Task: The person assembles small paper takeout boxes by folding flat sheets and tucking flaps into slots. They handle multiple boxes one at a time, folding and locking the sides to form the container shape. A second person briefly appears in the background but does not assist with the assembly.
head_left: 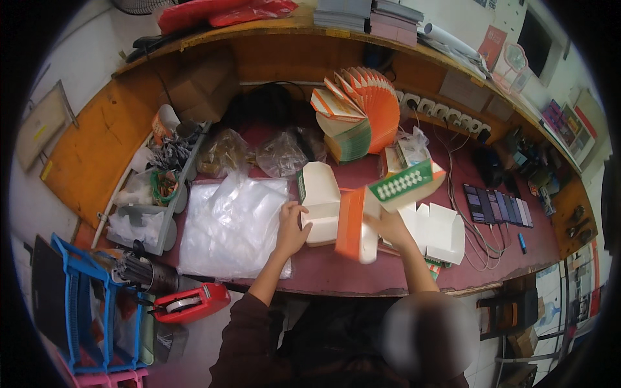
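- Head view: person's left hand [292,227] is pinching the left wall of an open cream cardboard box [321,212], which sits mid-desk, back flap up.
- Right hand [387,227] is at an orange-and-cream cardboard panel [350,220] on the box's right; fingers are partly hidden, so can't tell if it's gripping.
- Flat pile of clear plastic bags [223,233] lies just left of the box on the maroon tabletop [323,282].
- Fanned orange-and-green cardboard stack [383,116] stands behind.
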The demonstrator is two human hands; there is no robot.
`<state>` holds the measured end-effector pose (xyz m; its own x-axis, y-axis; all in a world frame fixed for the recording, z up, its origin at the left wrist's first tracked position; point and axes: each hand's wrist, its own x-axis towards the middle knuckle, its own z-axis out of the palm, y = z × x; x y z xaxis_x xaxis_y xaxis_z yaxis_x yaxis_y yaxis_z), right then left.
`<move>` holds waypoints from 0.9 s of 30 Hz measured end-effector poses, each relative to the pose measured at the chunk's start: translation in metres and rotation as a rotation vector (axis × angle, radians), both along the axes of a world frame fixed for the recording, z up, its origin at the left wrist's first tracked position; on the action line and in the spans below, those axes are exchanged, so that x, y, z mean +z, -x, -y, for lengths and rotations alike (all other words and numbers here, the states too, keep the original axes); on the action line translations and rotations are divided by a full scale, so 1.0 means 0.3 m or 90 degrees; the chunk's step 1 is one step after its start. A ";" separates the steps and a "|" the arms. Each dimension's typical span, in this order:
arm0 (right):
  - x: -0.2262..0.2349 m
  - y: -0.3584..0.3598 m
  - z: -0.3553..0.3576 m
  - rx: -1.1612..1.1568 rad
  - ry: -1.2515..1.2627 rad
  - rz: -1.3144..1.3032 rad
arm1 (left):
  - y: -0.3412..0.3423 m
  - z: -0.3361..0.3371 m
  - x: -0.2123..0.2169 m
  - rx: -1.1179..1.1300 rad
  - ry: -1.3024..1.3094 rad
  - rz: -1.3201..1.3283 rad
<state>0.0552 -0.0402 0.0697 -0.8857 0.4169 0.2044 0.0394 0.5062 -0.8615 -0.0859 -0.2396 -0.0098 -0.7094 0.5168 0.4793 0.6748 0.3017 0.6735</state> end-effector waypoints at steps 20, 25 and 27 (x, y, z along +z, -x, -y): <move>-0.201 0.330 0.068 -0.157 -0.404 0.327 | 0.031 -0.001 -0.114 -0.076 -0.072 0.261; -0.242 0.270 0.041 -0.114 -0.385 0.317 | 0.050 -0.007 -0.114 -0.089 -0.006 0.185; -0.261 0.265 0.045 -0.107 -0.389 0.335 | 0.061 -0.010 -0.125 -0.092 0.000 0.190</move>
